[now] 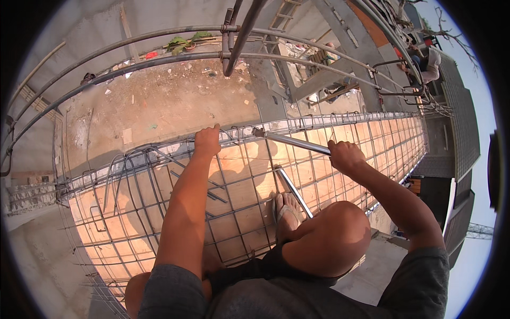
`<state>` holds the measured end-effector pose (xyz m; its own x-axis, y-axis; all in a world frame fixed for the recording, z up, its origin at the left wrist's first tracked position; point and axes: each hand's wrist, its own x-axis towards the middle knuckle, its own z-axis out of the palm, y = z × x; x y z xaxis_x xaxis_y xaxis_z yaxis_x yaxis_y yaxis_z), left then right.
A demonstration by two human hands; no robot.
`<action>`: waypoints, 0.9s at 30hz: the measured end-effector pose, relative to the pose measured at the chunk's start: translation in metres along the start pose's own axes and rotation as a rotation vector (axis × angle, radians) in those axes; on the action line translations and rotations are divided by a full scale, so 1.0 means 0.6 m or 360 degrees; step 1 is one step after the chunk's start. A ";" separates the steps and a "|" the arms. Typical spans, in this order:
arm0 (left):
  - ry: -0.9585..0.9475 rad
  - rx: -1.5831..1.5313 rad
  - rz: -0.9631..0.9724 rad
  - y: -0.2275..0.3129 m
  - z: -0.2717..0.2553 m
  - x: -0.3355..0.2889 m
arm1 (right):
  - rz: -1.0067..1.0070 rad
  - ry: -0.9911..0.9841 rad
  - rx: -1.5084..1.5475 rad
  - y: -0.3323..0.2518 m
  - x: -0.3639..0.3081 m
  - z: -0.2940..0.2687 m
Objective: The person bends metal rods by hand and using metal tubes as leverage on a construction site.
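My right hand (346, 157) is closed round the end of a silver metal bar (300, 143). The bar's dark head (258, 132) meets the reinforcing steel along the far edge of the panel; it looks like a rebar bending bar. To the left, my left hand (207, 140) is closed on that same edge, seemingly on a steel rod, though its grip is partly hidden. Between my arms spreads a grid of reinforcing bars (244, 189) over plywood (234, 159). A second silver bar (295, 192) lies across the grid beside my sandalled foot (287, 212).
Scaffold pipes (159, 61) curve above the far side, with a dirt floor (175, 101) well below. Several loose rods (199, 183) lie left of centre. Bar ends stick out at the lower left. Another person (429, 66) is at the far right.
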<state>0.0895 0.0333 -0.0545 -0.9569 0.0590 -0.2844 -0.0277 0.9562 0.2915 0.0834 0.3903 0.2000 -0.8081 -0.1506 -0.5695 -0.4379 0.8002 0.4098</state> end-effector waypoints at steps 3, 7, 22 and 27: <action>-0.0100 -0.0009 -0.0037 -0.015 0.000 -0.002 | 0.0028 0.0060 0.0036 -0.013 0.005 0.007; -0.0133 0.0033 -0.0033 -0.003 -0.001 0.007 | 0.0195 0.0186 0.0132 -0.028 -0.014 0.042; -0.0104 -0.0049 -0.0080 0.004 -0.005 0.008 | -0.0001 0.0112 0.0824 -0.072 -0.057 0.031; -0.0053 -0.0051 -0.0103 -0.005 0.001 0.010 | 0.0063 0.0026 0.0909 -0.073 -0.060 0.018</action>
<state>0.0843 0.0313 -0.0577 -0.9427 0.0075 -0.3335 -0.0988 0.9486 0.3007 0.1360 0.3669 0.1945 -0.8274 -0.1194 -0.5488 -0.1283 0.9915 -0.0223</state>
